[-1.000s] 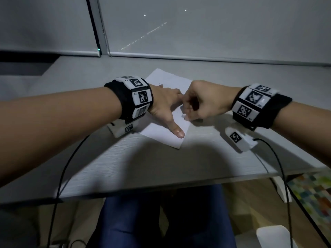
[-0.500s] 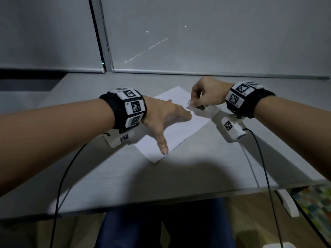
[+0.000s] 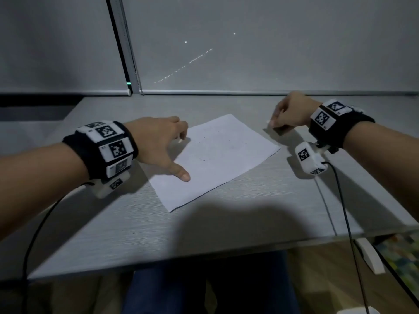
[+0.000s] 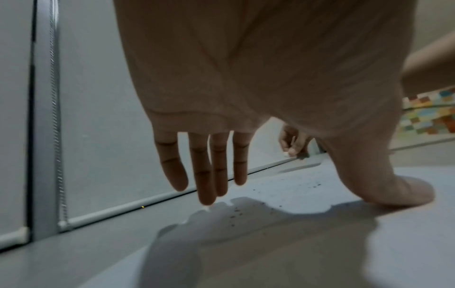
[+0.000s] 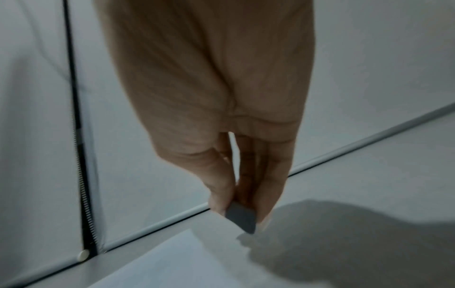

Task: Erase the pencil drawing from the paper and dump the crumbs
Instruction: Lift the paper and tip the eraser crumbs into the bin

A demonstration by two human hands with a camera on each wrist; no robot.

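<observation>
One paper (image 3: 222, 159), one eraser (image 5: 240, 216), two hands, and perhaps a dozen-odd crumbs (image 4: 236, 212).

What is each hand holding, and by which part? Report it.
The right hand pinches a small grey eraser by its upper end between thumb and fingertips, off the paper. The left hand holds nothing; its thumb rests on the paper.

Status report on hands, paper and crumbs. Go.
Left hand open, thumb on paper. Right hand off the sheet, pinching grey eraser over the table. Drawing looks gone; dark crumbs on the sheet. Nothing in the way.
</observation>
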